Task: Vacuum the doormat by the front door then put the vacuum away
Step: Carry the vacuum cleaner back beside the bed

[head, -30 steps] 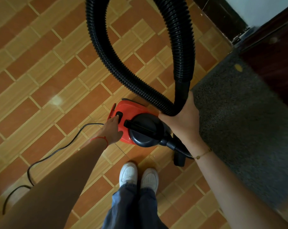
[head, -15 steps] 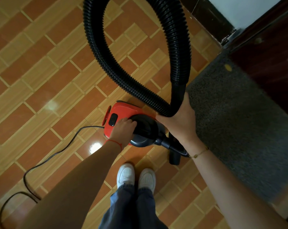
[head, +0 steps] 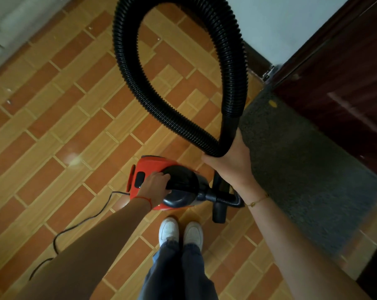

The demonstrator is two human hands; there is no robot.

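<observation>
On the tiled floor just left of the grey doormat (head: 309, 169), red canister vacuum (head: 153, 167) nose pointing rightward toward it, left hand (head: 156, 186) curled around its black carry handle (head: 179, 182), right hand (head: 231, 163) gripping the looped hose (head: 129, 68) nearer the doormat.

Place: I see a home entryway.
Evidence: dark wooden door (head: 343, 87), grey doormat (head: 302, 169), tiled floor (head: 64, 126), red vacuum (head: 159, 182).
</observation>
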